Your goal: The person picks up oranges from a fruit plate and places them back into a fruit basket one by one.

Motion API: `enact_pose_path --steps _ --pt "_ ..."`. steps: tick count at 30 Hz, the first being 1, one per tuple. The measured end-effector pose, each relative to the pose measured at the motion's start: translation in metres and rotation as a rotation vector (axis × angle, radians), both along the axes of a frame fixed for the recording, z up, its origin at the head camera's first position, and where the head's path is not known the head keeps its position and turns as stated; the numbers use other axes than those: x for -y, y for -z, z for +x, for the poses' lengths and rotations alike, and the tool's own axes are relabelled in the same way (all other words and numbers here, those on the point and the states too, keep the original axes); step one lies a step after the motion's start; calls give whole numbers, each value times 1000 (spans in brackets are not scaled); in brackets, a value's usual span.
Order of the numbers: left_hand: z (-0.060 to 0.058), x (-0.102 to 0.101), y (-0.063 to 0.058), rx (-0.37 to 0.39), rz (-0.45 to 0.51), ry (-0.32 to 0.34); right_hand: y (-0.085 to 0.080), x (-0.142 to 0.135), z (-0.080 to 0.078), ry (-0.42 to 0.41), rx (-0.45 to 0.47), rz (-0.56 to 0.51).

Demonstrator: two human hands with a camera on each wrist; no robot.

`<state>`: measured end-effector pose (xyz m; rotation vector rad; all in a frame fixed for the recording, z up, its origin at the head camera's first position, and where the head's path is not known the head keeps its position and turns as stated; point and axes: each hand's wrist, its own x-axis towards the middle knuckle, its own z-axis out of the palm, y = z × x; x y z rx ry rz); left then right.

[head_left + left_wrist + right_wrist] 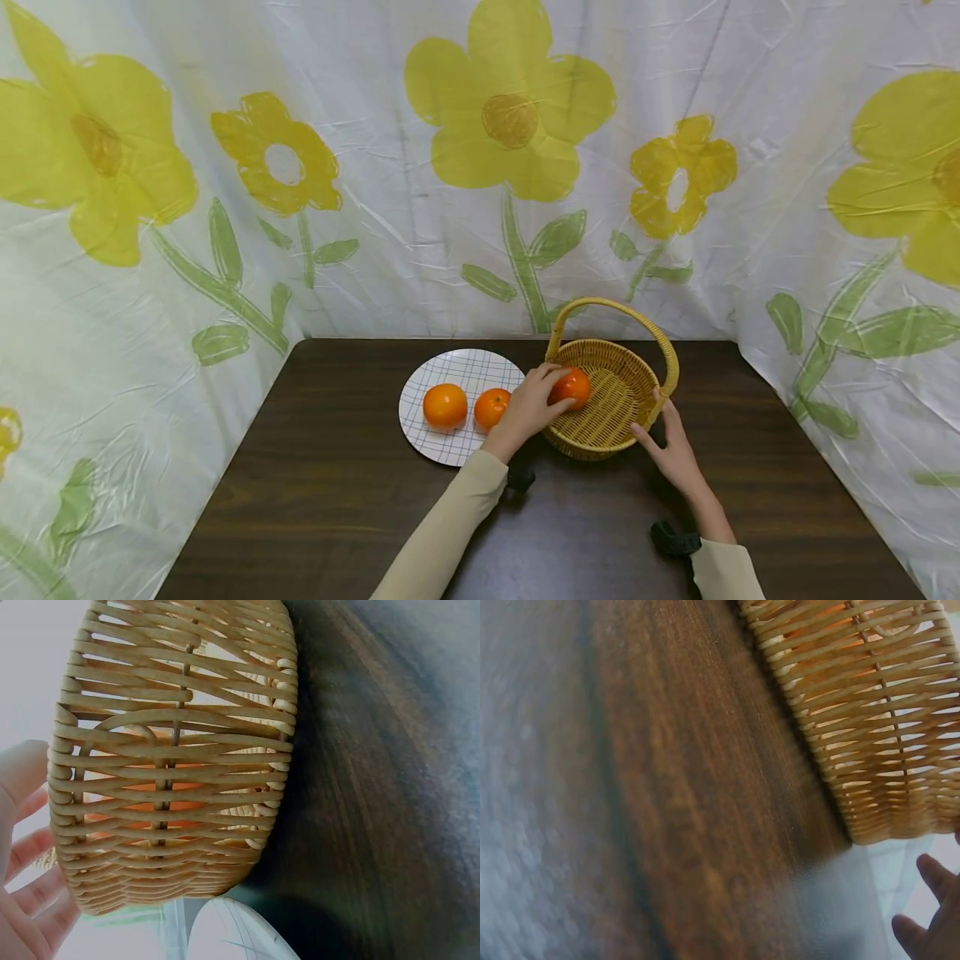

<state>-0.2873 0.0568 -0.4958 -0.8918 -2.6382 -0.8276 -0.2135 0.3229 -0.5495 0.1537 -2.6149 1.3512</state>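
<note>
In the head view my left hand reaches over the left rim of a woven basket and grips a glossy orange inside it. Through the weave in the left wrist view, patches of the orange show, with fingers at the rim. My right hand touches the basket's right side near the handle base, thumb and fingers spread. Straight, parted fingers appear beside the basket wall in the right wrist view. Two more oranges lie on a round plate, one partly behind my left hand.
The white plate with a blue grid pattern stands left of the basket. An arched handle rises over the basket. All stand on a dark wooden table, with a flower-printed curtain behind its back edge.
</note>
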Motion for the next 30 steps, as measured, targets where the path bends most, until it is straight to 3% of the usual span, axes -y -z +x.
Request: enact_pose_path --steps 12,30 --pt "10 15 -3 -26 63 44 -1 1 0 -3 -18 -6" --pt "23 40 -5 -22 64 41 3 0 0 -8 -22 -11"
